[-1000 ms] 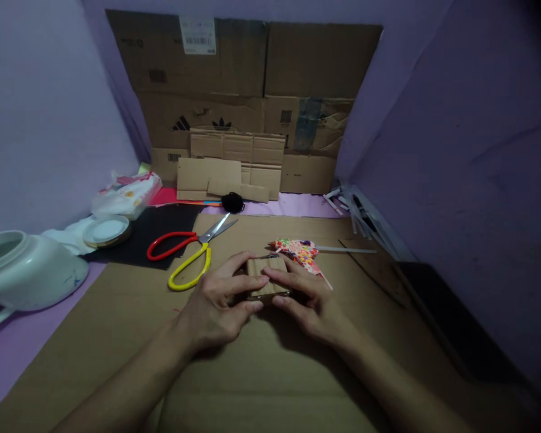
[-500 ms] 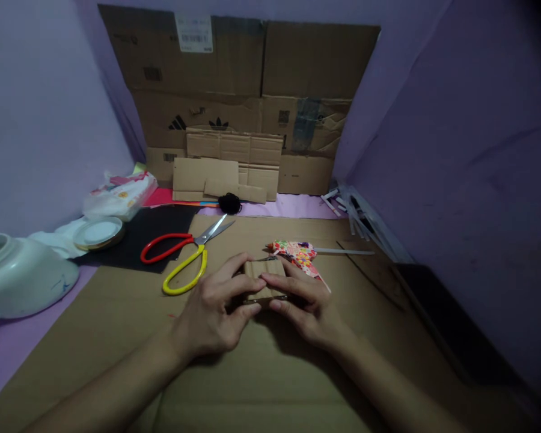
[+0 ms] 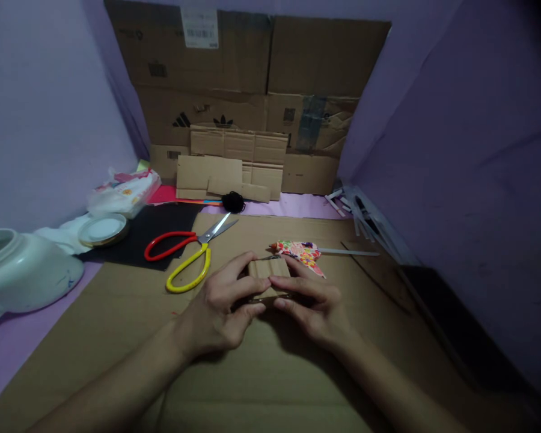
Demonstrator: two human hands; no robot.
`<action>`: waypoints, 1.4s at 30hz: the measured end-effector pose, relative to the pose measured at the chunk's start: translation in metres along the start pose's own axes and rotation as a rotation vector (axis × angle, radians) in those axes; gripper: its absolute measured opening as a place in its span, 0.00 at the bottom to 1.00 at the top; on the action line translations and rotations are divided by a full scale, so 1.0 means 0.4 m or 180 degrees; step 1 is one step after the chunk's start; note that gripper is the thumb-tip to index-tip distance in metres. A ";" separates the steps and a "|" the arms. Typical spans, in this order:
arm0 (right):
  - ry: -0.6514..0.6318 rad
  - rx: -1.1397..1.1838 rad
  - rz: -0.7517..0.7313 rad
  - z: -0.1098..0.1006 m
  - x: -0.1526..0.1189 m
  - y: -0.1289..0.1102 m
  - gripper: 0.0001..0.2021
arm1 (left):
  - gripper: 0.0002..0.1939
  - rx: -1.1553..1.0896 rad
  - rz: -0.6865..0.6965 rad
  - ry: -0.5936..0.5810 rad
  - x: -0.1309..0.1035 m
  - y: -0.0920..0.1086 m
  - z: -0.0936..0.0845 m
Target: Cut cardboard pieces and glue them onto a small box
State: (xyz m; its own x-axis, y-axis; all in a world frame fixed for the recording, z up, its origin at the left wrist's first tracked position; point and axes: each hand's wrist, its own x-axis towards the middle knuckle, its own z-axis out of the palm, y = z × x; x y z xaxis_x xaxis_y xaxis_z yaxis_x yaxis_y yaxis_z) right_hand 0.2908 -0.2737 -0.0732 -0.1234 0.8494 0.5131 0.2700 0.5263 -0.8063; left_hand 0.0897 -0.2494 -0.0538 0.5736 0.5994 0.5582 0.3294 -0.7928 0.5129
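A small tan cardboard piece (image 3: pixel 268 269) with ridges on its top sits between my two hands, above the cardboard sheet (image 3: pixel 234 385). My left hand (image 3: pixel 225 300) grips its left side, fingers on top and thumb at the near edge. From the right, my right hand (image 3: pixel 313 300) holds it the same way. The fingertips of both hands nearly meet on its top. Just behind my right hand lies a glue gun (image 3: pixel 300 252) wrapped in floral paper, with a glue stick out of its back. Scissors (image 3: pixel 202 240) with red and yellow handles lie beyond my left hand.
At the left are a white ceramic pot (image 3: pixel 27 273), a round lid (image 3: pixel 103 228) and black paper (image 3: pixel 148 228). Black yarn (image 3: pixel 233 202) lies near cardboard pieces (image 3: pixel 210 172) at the back. A dark flat object (image 3: pixel 451 319) and glue sticks (image 3: pixel 365 216) are at the right.
The whole view has shifted slightly, so the objects appear a little farther right. Both hands keep their hold on the cardboard piece, with barely any finger movement.
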 end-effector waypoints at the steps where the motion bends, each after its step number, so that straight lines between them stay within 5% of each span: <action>1: 0.0011 -0.0003 0.0014 0.000 0.000 0.000 0.18 | 0.12 -0.0009 0.0006 0.0012 -0.001 -0.002 0.000; 10: 0.0060 0.0058 0.0155 0.004 0.000 -0.002 0.17 | 0.14 -0.0197 -0.0171 0.0237 0.001 0.003 0.009; 19: 0.0132 -0.0062 0.0178 0.003 -0.002 -0.002 0.15 | 0.16 0.0005 -0.0026 -0.0012 0.016 -0.002 -0.006; 26: 0.0185 -0.0131 0.0371 0.005 -0.001 -0.006 0.12 | 0.14 -0.0232 -0.0325 0.0083 0.012 -0.012 -0.005; 42: 0.0084 -0.0136 0.0267 0.000 -0.004 0.001 0.13 | 0.12 -0.0563 -0.0261 0.0097 0.013 -0.016 -0.015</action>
State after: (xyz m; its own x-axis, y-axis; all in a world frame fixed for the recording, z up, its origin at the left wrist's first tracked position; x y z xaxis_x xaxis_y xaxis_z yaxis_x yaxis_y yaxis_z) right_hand 0.2911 -0.2751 -0.0743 -0.0736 0.8889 0.4522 0.3189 0.4506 -0.8338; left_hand 0.0861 -0.2405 -0.0503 0.5266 0.6664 0.5278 0.2355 -0.7109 0.6626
